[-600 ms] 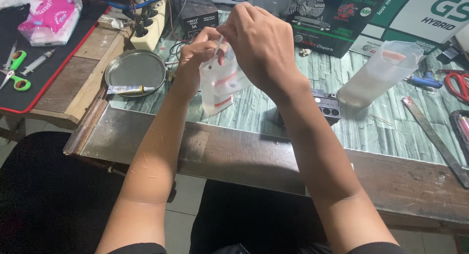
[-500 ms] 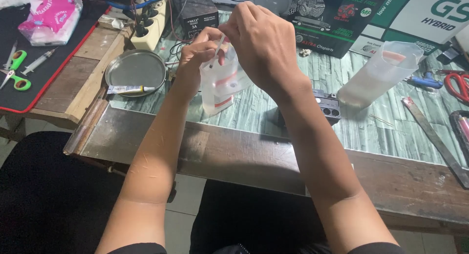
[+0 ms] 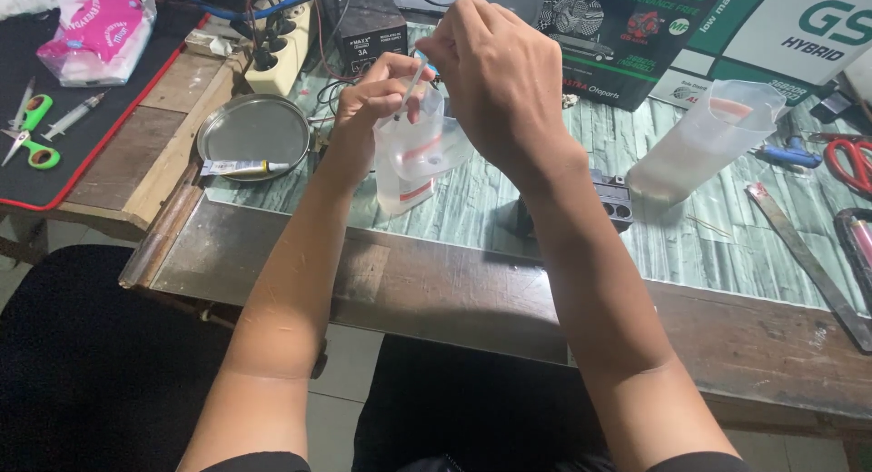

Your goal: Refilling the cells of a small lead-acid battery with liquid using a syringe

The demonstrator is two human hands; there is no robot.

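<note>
On the bench, a clear-liquid pouch is gripped by the left hand; a thin tube is pinched closed-fingered by the right hand. Beside, a liquid-filled jug lies tilted.

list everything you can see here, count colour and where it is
clear plastic pouch: 1, see-through with red marks, held up over the desk's middle
thin tube: 1, pale, at the pouch's top, between the fingers
round metal tray: 1, silver, desk left
small glue tube: 1, white, on the tray's near edge
power strip: 1, cream, back left, plugs in it
small black box: 1, back centre
plastic jug: 1, clear, lying tilted at right
scissors: 1, green handles, on the black mat far left
syringe: 1, clear, beside those scissors
pink packet: 1, top left
red-handled scissors: 1, far right
metal ruler: 1, grey, right
left hand: 1, holds the pouch
right hand: 1, grip on the tube
</note>
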